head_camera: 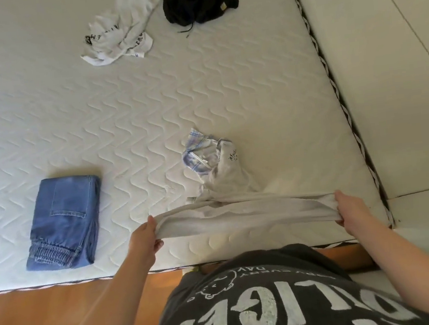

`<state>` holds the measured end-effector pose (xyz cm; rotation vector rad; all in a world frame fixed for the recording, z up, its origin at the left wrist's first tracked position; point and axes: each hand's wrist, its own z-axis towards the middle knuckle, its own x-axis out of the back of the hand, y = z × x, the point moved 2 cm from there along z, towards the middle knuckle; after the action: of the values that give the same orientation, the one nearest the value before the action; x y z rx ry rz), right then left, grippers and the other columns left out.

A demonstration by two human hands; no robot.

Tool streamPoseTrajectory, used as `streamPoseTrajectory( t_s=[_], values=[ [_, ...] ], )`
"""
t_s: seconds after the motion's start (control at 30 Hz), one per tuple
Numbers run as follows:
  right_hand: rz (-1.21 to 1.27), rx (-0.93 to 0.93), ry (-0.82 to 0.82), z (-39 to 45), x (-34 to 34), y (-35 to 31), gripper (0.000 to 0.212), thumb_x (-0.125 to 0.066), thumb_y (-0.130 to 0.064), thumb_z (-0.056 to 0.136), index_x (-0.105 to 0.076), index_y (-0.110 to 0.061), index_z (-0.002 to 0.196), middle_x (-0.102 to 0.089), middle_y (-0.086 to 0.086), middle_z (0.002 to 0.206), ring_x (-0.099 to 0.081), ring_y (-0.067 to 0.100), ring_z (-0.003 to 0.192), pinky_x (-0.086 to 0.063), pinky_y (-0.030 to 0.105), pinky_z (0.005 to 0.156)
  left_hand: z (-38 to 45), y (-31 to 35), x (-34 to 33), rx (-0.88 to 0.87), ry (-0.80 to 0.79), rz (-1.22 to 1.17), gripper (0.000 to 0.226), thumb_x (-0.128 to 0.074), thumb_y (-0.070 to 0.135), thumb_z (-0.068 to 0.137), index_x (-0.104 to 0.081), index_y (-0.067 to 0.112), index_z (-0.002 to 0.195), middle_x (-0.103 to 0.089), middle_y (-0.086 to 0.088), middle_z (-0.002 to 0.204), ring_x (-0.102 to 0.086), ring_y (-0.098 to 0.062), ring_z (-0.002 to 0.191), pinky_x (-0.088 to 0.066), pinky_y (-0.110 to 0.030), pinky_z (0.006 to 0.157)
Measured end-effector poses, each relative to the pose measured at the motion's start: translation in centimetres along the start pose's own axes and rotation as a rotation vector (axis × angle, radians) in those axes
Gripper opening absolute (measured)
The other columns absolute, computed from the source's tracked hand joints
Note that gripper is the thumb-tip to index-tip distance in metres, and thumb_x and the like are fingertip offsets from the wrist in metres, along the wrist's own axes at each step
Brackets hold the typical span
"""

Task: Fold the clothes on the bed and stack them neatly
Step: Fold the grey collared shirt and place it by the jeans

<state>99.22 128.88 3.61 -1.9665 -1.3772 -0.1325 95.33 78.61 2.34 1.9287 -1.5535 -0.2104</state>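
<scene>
A pale grey garment (240, 212) with a blue-checked inner part lies near the front right of the white quilted mattress (147, 103). Its near edge is stretched flat between my hands. My left hand (147, 236) grips the left end and my right hand (348, 208) grips the right end, both just above the mattress. Folded blue jeans (65, 222) lie at the front left. A crumpled white shirt with black print (118, 31) and a bunched black garment (197, 1) sit at the far side.
A white wall or panel (397, 61) runs along the bed's right side. Wooden floor (51, 314) shows below the mattress's front edge at the left. My dark printed T-shirt (264, 303) fills the lower middle.
</scene>
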Motion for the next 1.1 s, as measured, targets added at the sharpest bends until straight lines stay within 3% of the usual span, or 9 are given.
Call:
streamPoseTrajectory(
  t_s=[0.2, 0.27, 0.33, 0.47, 0.53, 0.7, 0.9, 1.0, 1.1],
  values=[
    [-0.332, 0.323, -0.214, -9.3, -8.6, 0.4, 0.045, -0.062, -0.017, 0.093, -0.048, -0.014, 0.136, -0.056, 0.009, 0.120, -0.059, 0.026, 0.100, -0.052, 0.039, 0.082, 1.0, 3.2, 3.9, -0.097, -0.312, 0.055, 0.022, -0.059, 0.033, 0.098, -0.067, 0.016, 0.108, -0.062, -0.002, 0.090, -0.054, -0.014, 0.077, -0.050, -0.026, 0.068],
    [-0.481, 0.499, -0.264, -12.7, -12.2, -0.3, 0.050, -0.060, -0.012, 0.093, -0.047, -0.021, 0.140, -0.052, 0.006, 0.134, -0.052, 0.028, 0.120, -0.044, 0.040, 0.099, 0.9, 4.5, 4.7, -0.089, -0.379, 0.013, 0.020, -0.061, 0.028, 0.097, -0.069, 0.012, 0.105, -0.061, 0.000, 0.082, -0.052, -0.012, 0.071, -0.049, -0.026, 0.066],
    [-0.610, 0.680, -0.355, -15.7, -16.2, -1.1, 0.043, -0.061, -0.011, 0.093, -0.055, -0.021, 0.135, -0.058, 0.011, 0.131, -0.055, 0.031, 0.119, -0.043, 0.036, 0.097, 0.4, 6.0, 5.0, -0.099, -0.425, 0.017, 0.017, -0.063, 0.026, 0.096, -0.071, 0.011, 0.097, -0.059, 0.003, 0.071, -0.050, -0.010, 0.062, -0.048, -0.024, 0.060],
    [-0.892, 0.796, -0.541, -20.3, -23.3, -1.6, 0.072, -0.076, -0.043, 0.081, -0.046, -0.026, 0.145, -0.042, 0.005, 0.114, -0.050, 0.011, 0.098, -0.038, 0.030, 0.094, -1.7, 9.1, 4.4, -0.163, -0.521, 0.030, 0.020, -0.062, 0.025, 0.096, -0.071, 0.012, 0.084, -0.059, 0.003, 0.061, -0.052, -0.008, 0.054, -0.048, -0.021, 0.053],
    [-0.973, 0.804, -0.515, -21.2, -26.0, -1.5, 0.083, -0.076, -0.054, 0.076, -0.040, -0.030, 0.147, -0.038, 0.005, 0.124, -0.051, 0.017, 0.106, -0.041, 0.032, 0.096, -2.9, 10.7, 3.9, -0.201, -0.588, 0.038, 0.023, -0.061, 0.027, 0.097, -0.072, 0.011, 0.084, -0.058, 0.001, 0.060, -0.050, -0.009, 0.053, -0.047, -0.021, 0.053],
    [-1.130, 0.824, -0.434, -21.2, -29.5, -2.3, 0.045, -0.063, -0.054, 0.087, -0.064, -0.023, 0.118, -0.049, 0.007, 0.123, -0.058, 0.027, 0.109, -0.049, 0.039, 0.091, -4.3, 13.5, 2.7, -0.281, -0.681, 0.058, 0.031, -0.061, 0.033, 0.097, -0.072, 0.004, 0.099, -0.062, 0.002, 0.065, -0.054, -0.006, 0.056, -0.048, -0.020, 0.055],
    [-0.589, 0.692, -0.498, -21.4, -27.1, -4.6, 0.029, -0.052, -0.045, 0.092, -0.067, -0.020, 0.091, -0.066, 0.013, 0.097, -0.061, 0.019, 0.072, -0.044, 0.025, 0.058, -3.8, 14.4, 1.7, -0.384, -0.728, 0.099, 0.021, -0.061, 0.026, 0.096, -0.068, 0.015, 0.112, -0.072, -0.002, 0.098, -0.065, -0.013, 0.089, -0.051, -0.026, 0.080],
    [-0.253, 0.445, -0.578, -21.8, -25.2, -5.6, 0.028, -0.049, -0.044, 0.085, -0.068, -0.027, 0.096, -0.068, 0.013, 0.107, -0.065, 0.031, 0.097, -0.052, 0.040, 0.081, -3.8, 13.9, 0.8, -0.412, -0.753, 0.111, 0.022, -0.064, 0.033, 0.094, -0.069, 0.025, 0.113, -0.073, 0.001, 0.108, -0.068, -0.017, 0.102, -0.050, -0.031, 0.087],
    [0.099, 0.289, -0.623, -21.6, -24.1, -6.0, 0.024, -0.052, -0.030, 0.096, -0.064, -0.016, 0.111, -0.063, 0.016, 0.123, -0.064, 0.029, 0.107, -0.053, 0.047, 0.095, -3.5, 13.0, 0.1, -0.451, -0.814, 0.143, 0.044, -0.056, 0.067, 0.085, -0.060, 0.047, 0.124, -0.063, 0.019, 0.128, -0.054, -0.005, 0.124, -0.040, -0.032, 0.104]
  ],
)
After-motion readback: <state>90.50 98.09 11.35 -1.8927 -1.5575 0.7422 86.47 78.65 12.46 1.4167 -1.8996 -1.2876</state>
